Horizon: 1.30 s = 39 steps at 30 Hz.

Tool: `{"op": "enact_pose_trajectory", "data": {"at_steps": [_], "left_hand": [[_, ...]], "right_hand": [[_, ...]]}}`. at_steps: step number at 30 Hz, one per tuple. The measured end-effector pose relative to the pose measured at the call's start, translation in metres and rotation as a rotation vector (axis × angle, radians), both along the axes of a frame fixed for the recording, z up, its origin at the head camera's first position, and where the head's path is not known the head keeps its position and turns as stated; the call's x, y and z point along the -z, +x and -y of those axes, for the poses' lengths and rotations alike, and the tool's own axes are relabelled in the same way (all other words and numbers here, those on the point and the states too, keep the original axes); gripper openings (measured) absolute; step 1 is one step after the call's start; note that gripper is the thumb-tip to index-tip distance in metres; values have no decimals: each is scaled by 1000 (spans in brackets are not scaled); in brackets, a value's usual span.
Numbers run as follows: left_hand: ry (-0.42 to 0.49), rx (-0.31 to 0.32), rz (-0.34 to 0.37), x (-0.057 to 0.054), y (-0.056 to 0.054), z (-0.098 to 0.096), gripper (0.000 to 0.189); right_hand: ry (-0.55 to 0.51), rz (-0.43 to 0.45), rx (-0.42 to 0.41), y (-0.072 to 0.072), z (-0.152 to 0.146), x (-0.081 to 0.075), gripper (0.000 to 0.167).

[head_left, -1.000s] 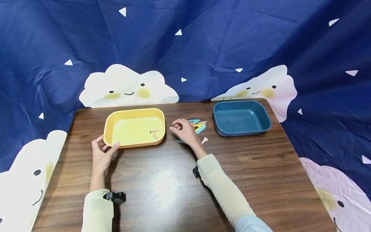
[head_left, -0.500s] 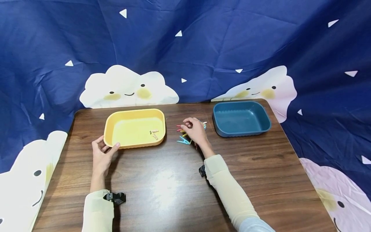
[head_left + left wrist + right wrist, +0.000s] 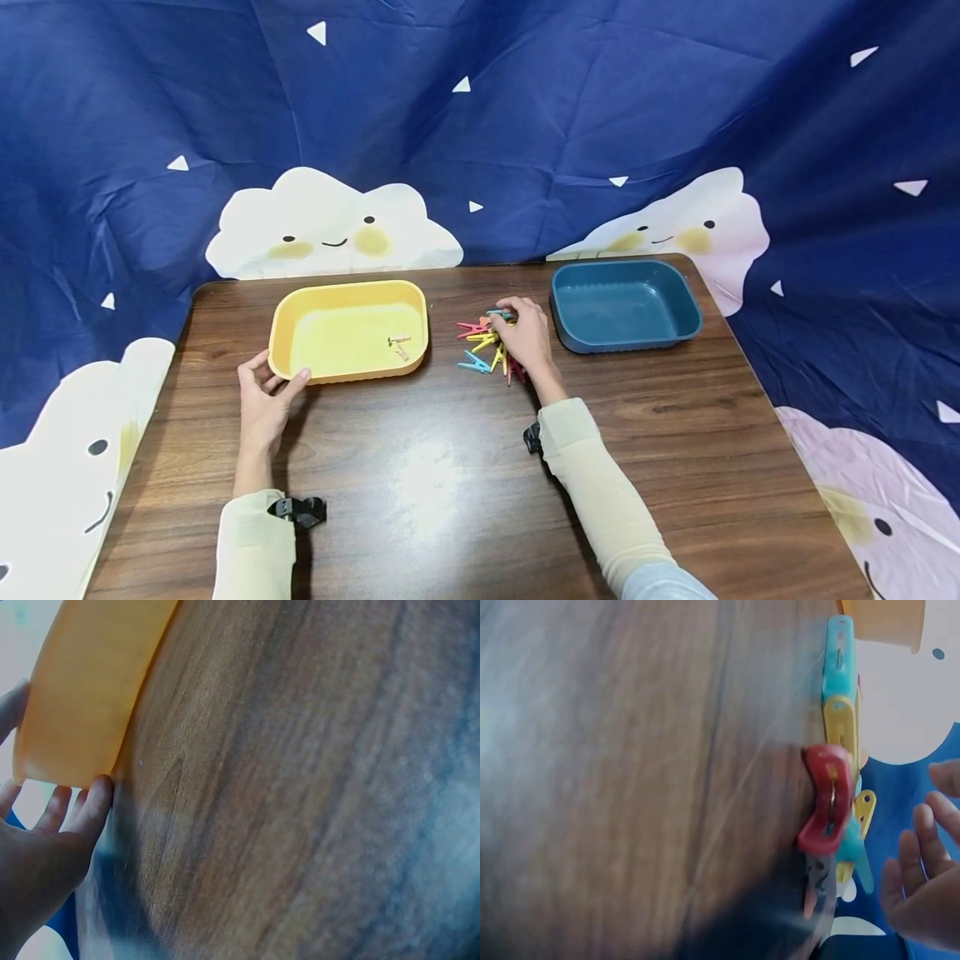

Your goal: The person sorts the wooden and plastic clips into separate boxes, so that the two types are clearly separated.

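Observation:
My left hand [image 3: 262,408] grips the near left corner of the yellow tub [image 3: 330,333], thumb at the rim. The left wrist view shows its fingers against the tub's orange-looking wall [image 3: 90,690]. Two small wood-coloured clothespins [image 3: 401,338] lie inside the tub, toward its right end. My right hand [image 3: 527,337] hovers over a pile of coloured clothespins, fingers loosely bent, nothing visible in them. Among the pile are a light blue clothespin [image 3: 474,362], yellow clothespins [image 3: 483,340] and a red clothespin [image 3: 831,799]. The hand hides part of the pile in the head view.
A dark blue tub [image 3: 622,312] stands to the right of the pile, near the table's far right corner. Both tubs and the pile rest on a brown wooden table [image 3: 420,500]. A blue curtain [image 3: 525,108] with printed clouds hangs behind the far edge.
My right hand has moved rightward over the pile, away from the yellow tub, uncovering red, yellow and light blue clothespins. My left hand has stayed at the tub's corner.

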State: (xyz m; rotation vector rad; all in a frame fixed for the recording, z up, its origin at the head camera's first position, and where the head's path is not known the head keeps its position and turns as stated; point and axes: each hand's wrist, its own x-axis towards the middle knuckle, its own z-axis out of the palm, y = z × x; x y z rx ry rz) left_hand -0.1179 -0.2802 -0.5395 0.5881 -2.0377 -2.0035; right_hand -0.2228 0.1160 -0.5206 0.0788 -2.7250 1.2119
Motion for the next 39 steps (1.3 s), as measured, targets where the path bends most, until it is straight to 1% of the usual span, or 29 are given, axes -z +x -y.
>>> {"op": "enact_pose_trajectory", "data": {"at_steps": [6,11,14,19,21,31,39], "left_hand": [[1,-6,-7,0,1,1,73],[1,-9,-9,-1,1,0,74],[-1,-4,-5,-3,0,-1,74],[-4,0,1,-2,-1,-1,75],[-3,-2,1,-2,-1,0,75],[6,-7,-5,-2,-1,0,75],[14,-3,6,2,-2,1,76]], "right_hand": [[0,16,94,1,-7,4,29],[33,41,131,1,-9,9,30],[41,74,133,0,-10,10,32],[63,196,92,-1,-14,11,35],[63,219,79,-2,-16,11,34],[10,201,112,-4,-20,13,22],[-47,136,123,-2,-19,13,17]]}}
